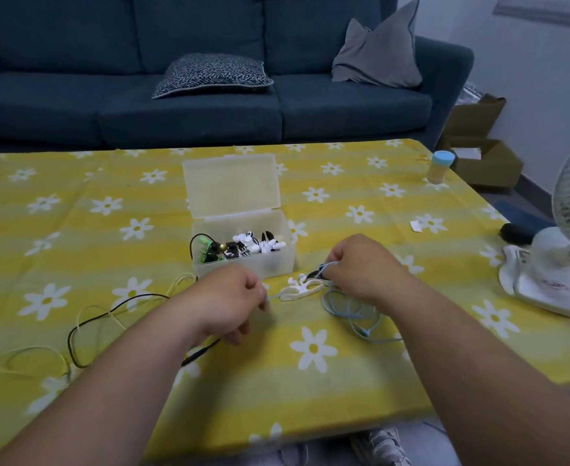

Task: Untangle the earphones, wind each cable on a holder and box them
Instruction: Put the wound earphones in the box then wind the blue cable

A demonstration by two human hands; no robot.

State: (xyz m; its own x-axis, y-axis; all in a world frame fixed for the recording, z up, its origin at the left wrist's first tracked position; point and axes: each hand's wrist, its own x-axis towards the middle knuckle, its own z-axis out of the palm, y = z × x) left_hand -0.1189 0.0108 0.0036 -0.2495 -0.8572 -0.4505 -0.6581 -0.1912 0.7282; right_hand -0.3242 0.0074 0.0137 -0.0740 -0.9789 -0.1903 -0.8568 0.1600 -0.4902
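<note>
On the counter (344,381), which is covered by a yellow cloth printed with white daisies, I see both hands working close together just in front of a translucent plastic storage box (278,264). Its hinged lid (233,186) stands open behind it. Small black and white pieces (253,245) are piled inside the box, and a black-and-green earphone (209,253) sits at the box's left end, its wire arching over the rim.

My view has the left hand (233,301) knuckles-up with fingers curled, thumb and forefinger pinching one end of a thin light blue earphone cable (351,314). The right hand (361,267) is also curled, gripping a loop of the same cable at its fingertips; I can't tell what the small dark part beside those fingertips is. The remaining blue cable lies in loose coils on the cloth under the right wrist.

Between the two hands a flat white plastic cable holder (298,290) rests on the cloth, just beside the box's front wall.

Left of the left forearm, a black cable (75,334) and a pale yellow cable (179,280) sprawl in tangled loops across the cloth.

A white desk fan (546,264) stands at the counter's right edge.
</note>
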